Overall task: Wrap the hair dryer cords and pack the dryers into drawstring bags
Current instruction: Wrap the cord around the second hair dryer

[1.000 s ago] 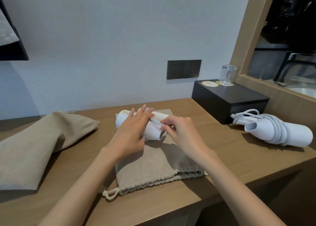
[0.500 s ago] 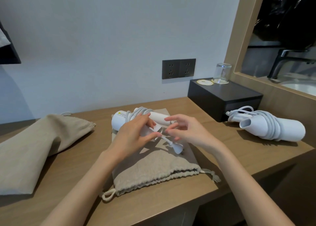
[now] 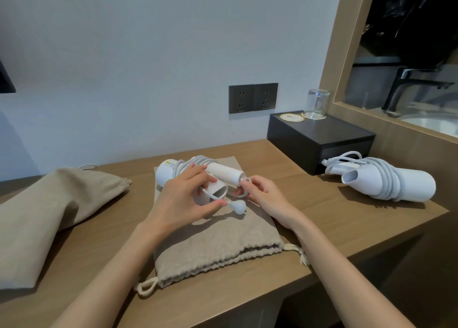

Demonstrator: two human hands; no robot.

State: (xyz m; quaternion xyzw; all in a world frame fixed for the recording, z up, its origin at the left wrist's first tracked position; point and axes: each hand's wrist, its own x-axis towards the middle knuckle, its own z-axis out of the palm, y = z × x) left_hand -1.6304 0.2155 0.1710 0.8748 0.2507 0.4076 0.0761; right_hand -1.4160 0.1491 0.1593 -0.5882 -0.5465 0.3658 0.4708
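A white hair dryer (image 3: 224,175) lies on a flat beige drawstring bag (image 3: 213,243) in the middle of the wooden counter. Grey cord (image 3: 195,163) is wound around its body. My left hand (image 3: 183,198) grips the dryer's nozzle end and pinches the cord near the white plug (image 3: 238,206), which hangs free. At the handle's tip, my right hand (image 3: 264,195) pinches a loop of cord. A second white dryer (image 3: 386,182), cord wrapped around it, rests at the right. A filled beige bag (image 3: 47,216) lies at the left.
A black box (image 3: 319,139) stands at the back right, carrying an upturned glass (image 3: 317,103) and a coaster (image 3: 291,117). A dark double socket (image 3: 252,97) is on the wall. A mirror frame (image 3: 347,84) rises at the right. The counter's front edge is near.
The dryer has been lifted and turned a little, and the wound cord now shows. The plug has come free and hangs below my left hand. My right hand moved to the handle tip.
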